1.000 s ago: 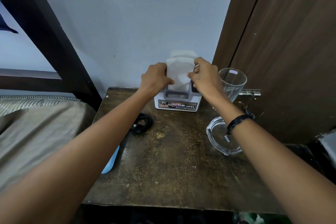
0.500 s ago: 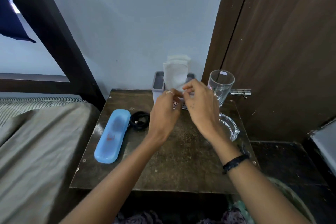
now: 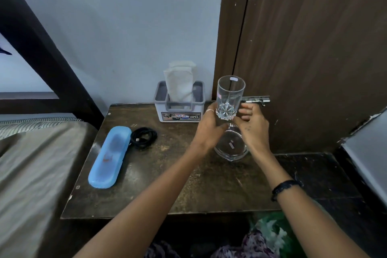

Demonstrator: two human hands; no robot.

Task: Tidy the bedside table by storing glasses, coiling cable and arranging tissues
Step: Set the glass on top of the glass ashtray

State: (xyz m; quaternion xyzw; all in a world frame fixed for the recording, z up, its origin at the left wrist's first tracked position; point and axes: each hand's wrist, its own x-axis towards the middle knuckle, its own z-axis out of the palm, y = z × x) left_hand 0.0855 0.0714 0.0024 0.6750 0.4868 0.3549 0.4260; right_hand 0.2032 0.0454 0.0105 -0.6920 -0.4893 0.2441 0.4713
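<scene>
White tissues [image 3: 179, 88] stand upright in a grey holder [image 3: 161, 111] at the back of the dark wooden bedside table [image 3: 188, 184]. A closed blue glasses case [image 3: 108, 157] lies on the table's left side, with a coiled black cable [image 3: 143, 137] touching its far end. A tall clear tumbler [image 3: 230, 94] stands upright at the back right. My left hand [image 3: 208, 130] and my right hand [image 3: 254, 126] close on its cut-glass base from either side. Just below the hands sits a clear glass dish [image 3: 231, 150].
A bed with a grey-brown cover [image 3: 31, 174] borders the table's left edge, and a dark bed post [image 3: 41, 48] slants up behind it. A brown door [image 3: 314, 58] with a metal latch [image 3: 256, 99] stands right behind the tumbler. A green and white bag [image 3: 270, 234] lies below the table's front edge.
Both hands left the tissues in the holder, drew back, then moved right to the tumbler's base. The camera pulled back, showing the blue case in full.
</scene>
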